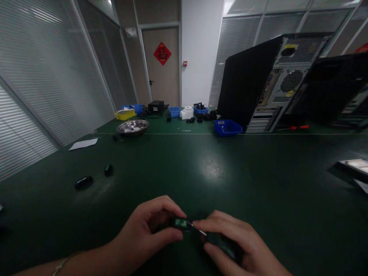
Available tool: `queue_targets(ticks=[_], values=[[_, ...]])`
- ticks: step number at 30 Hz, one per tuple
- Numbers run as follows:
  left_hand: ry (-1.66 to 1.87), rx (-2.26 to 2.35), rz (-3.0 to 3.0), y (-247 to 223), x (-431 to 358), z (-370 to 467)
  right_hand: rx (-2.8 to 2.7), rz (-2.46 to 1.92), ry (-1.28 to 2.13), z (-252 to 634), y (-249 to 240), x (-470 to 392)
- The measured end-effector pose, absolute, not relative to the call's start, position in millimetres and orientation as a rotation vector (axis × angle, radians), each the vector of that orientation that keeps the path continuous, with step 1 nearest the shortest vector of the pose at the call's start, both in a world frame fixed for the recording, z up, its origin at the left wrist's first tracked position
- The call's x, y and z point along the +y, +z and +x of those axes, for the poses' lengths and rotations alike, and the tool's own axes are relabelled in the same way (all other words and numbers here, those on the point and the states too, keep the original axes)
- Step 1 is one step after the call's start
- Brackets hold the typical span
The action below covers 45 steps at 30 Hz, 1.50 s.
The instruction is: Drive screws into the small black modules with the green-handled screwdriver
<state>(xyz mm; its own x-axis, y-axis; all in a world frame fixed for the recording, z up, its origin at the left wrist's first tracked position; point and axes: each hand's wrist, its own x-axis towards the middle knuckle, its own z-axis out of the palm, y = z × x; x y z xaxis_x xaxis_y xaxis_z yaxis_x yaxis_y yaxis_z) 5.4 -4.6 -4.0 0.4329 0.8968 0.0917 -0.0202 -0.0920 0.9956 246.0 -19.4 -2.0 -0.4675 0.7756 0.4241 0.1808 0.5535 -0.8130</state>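
Observation:
My left hand (pixel 155 224) pinches a small black casing with a green circuit board (pixel 181 222) showing in it, between thumb and forefinger. From the right, my right hand (pixel 232 239) holds a slim tool with a metal shaft (pixel 202 232); its handle is dark and mostly hidden by the fingers. The shaft's tip meets or lies very close to the right end of the casing. Whether the tool is a screwdriver or something else cannot be made out. Farther left on the green table lie two similar small black pieces, one longer (pixel 83 183) and one shorter (pixel 108 170).
A round metal dish (pixel 132 131) stands at the back left, near a yellow basket (pixel 125 114). A blue bin (pixel 227 128) sits in front of a black computer case (pixel 250 73). White paper (pixel 83 144) lies left; a red-handled tool (pixel 299 127) lies back right.

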Motion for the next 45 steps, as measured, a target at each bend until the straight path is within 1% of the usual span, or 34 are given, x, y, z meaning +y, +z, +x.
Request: queue_targets(ticks=[6, 9, 24, 30, 38, 45], values=[[0.973, 0.762, 1.317, -7.2, -4.2, 7.9, -2.04, -0.776, 0.987, 247.8, -2.3, -12.9], [0.982, 0.746, 1.257, -6.7, -4.6, 9.3, -2.048, -0.691, 1.019, 247.4, -3.1, -10.2], [0.968, 0.699, 1.069, -1.3, -5.3, 15.1, -2.006, -0.639, 0.953, 246.1, -4.8, -9.4], [0.977, 0.675, 0.994, 2.0, -5.9, 18.0, -1.992, -0.684, 0.954, 246.1, -5.6, -12.4], [0.982, 0.614, 0.976, -5.9, -4.4, 18.1, -1.966, -0.744, 1.0, 246.9, -3.4, -13.0], [1.005, 0.687, 1.065, -5.0, -2.6, 13.4, -2.003, -0.793, 1.012, 247.4, -5.0, -14.6]])
